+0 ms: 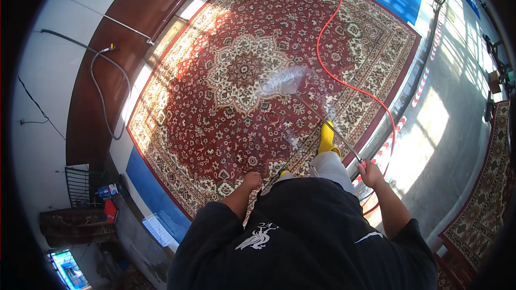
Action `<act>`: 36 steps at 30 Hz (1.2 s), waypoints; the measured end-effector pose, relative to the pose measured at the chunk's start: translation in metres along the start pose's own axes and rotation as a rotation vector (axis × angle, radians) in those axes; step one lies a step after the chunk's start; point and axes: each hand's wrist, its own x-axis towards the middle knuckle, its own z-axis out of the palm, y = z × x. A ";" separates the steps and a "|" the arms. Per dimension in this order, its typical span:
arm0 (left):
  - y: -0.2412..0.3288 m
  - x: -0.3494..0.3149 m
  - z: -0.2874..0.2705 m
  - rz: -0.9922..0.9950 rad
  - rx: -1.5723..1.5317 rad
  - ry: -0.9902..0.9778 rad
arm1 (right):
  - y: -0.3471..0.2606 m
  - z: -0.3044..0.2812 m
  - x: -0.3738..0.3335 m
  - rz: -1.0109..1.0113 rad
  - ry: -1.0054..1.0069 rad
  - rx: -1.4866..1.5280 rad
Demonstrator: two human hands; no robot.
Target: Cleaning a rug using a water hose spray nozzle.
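Red patterned rug (199, 139) is spread across the middle of the frame. At lower right, a thin wand (311, 109) is gripped tight by the right hand (369, 174); white mist (282, 81) is seen by its tip. The left hand (252, 180), lower middle, is curled up, nothing seen inside.

Loose black short-sleeved shirt (317, 236) with white chest emblems (255, 239), pale grey trousers (331, 167), yellow boots (327, 138)
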 end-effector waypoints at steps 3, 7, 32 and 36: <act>-0.033 0.027 -0.025 0.349 0.549 -0.039 | -0.020 -0.029 0.037 -0.136 -0.008 0.083; 0.128 -0.027 0.045 0.040 0.038 -0.064 | 0.034 -0.062 0.041 -0.082 -0.003 0.115; 0.270 0.013 0.032 0.033 0.148 0.029 | 0.045 -0.134 0.118 0.079 0.079 0.043; 0.296 0.039 0.011 0.135 0.229 -0.035 | -0.014 -0.130 0.163 0.091 0.116 0.018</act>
